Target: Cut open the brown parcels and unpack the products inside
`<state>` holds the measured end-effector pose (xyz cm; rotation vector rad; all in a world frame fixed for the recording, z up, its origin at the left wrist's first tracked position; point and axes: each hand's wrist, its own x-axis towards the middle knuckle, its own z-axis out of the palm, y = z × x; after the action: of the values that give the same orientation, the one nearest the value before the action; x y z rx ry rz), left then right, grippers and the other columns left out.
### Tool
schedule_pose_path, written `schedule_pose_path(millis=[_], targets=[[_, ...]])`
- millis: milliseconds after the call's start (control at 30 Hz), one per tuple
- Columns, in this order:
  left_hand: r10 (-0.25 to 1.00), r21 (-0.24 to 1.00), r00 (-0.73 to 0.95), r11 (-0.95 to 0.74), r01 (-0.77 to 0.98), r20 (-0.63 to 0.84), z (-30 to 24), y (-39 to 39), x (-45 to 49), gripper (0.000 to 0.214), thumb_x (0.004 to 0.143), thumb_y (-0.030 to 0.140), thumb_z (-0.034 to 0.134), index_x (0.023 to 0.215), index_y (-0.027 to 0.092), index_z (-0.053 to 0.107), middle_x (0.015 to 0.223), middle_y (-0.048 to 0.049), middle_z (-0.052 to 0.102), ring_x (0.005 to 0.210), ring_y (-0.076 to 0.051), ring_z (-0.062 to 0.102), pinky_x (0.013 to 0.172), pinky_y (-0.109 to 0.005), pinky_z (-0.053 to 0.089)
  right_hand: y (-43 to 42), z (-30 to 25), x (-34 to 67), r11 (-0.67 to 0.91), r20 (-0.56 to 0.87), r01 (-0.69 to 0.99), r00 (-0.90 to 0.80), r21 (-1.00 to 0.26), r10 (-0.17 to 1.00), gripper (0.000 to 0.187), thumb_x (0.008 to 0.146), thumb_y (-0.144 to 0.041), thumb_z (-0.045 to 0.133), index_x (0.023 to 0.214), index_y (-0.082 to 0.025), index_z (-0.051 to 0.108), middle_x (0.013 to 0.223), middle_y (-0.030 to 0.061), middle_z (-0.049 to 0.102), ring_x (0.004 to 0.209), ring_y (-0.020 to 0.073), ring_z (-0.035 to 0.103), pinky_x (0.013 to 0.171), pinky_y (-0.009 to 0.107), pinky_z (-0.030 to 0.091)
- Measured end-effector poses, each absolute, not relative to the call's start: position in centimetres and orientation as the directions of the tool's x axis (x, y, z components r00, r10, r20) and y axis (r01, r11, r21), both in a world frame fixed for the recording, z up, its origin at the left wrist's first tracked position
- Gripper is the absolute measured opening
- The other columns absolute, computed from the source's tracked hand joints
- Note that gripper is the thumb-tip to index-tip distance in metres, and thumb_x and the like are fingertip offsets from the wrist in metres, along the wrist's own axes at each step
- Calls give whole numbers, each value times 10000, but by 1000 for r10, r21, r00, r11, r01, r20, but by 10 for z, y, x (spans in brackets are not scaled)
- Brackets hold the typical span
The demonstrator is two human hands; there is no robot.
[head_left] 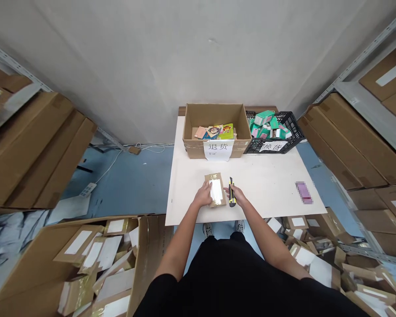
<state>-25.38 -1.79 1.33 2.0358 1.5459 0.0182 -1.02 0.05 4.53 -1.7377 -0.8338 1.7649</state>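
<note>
A small cardboard parcel point(216, 189) with a white label and shiny tape lies on the white table point(188, 189), near its front edge. My left hand point(203, 194) grips the parcel's left side, its fingertips reaching onto the label. Just right of the parcel, a yellow and black box cutter point(232, 193) points away from me. My right hand point(237, 195) is closed around the cutter; some fingertips show past its left side, close to the parcel. Whether the blade is out is too small to tell.
Behind the parcel stand an open cardboard box point(191, 147) of small colourful packs and a black crate point(292, 127) of green-and-white boxes. A blurred pink object point(304, 193) lies at right. A large carton point(29, 268) of parcels is left; more parcels point(320, 268) lie right.
</note>
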Motion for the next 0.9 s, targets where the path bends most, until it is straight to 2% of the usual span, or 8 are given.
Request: schedule_pose_path(millis=[100,167,300,400,500,567,700,900], targets=[[786,425,463,-285,859,-409,17,10,-259,1191,792,446,844,1735,213,154,1817,-153,98,1683,-340,75,1340,-499,223,7,47,-17,-599,-604,266,73,-755,794,295,1080,-429,467,1004,-197,633,1138,130,799,1028,210,771,787,253,600],[756,406,485,-314,858,-440,16,18,-255,1219,774,518,878,1732,256,171,1817,-152,98,1682,-355,51,1339,-541,191,14,50,-20,-541,-550,427,115,-724,827,294,1085,-423,461,1020,-193,632,998,100,800,864,188,772,742,234,577],[788,387,447,-289,876,-424,9,13,-241,1176,803,550,864,1728,300,182,1815,-143,139,1683,-361,27,1334,-560,181,31,56,-33,-458,-544,631,67,-626,836,327,1108,-374,422,1366,-206,533,795,10,754,589,171,708,685,243,554],[807,394,394,-220,892,-439,4,3,-232,1160,842,578,816,1736,291,136,1819,-146,111,1679,-380,57,1313,-559,250,46,58,-51,-290,-508,790,-30,-540,861,417,1105,-315,456,1518,-258,439,933,11,788,737,184,764,813,246,546],[811,403,364,-175,898,-458,2,-3,-226,1152,856,603,782,1740,284,115,1824,-133,79,1674,-408,64,1286,-567,307,61,57,-71,-187,-495,901,-35,-391,868,391,1100,-293,485,1489,-246,486,1179,92,786,1064,234,760,937,279,512],[810,400,346,-152,904,-474,2,-3,-224,1147,856,603,778,1741,304,112,1829,-103,62,1670,-425,69,1276,-579,321,66,54,-82,-180,-516,933,-7,-312,857,356,1099,-300,491,1442,-211,523,1271,153,755,1175,269,726,956,309,507],[809,410,310,-95,907,-499,-1,-3,-221,1158,840,582,796,1740,356,104,1835,-43,44,1656,-459,93,1252,-604,355,64,49,-92,-168,-532,957,17,-237,847,380,1068,-334,557,1415,-182,533,1282,194,735,1197,306,719,956,352,520],[809,413,270,-37,910,-522,-6,-4,-221,1175,827,624,794,1730,426,70,1837,6,36,1633,-474,137,1222,-617,384,51,46,-91,-158,-547,964,15,-215,837,452,1023,-407,643,1405,-188,546,1289,214,722,1231,318,709,965,374,537]])
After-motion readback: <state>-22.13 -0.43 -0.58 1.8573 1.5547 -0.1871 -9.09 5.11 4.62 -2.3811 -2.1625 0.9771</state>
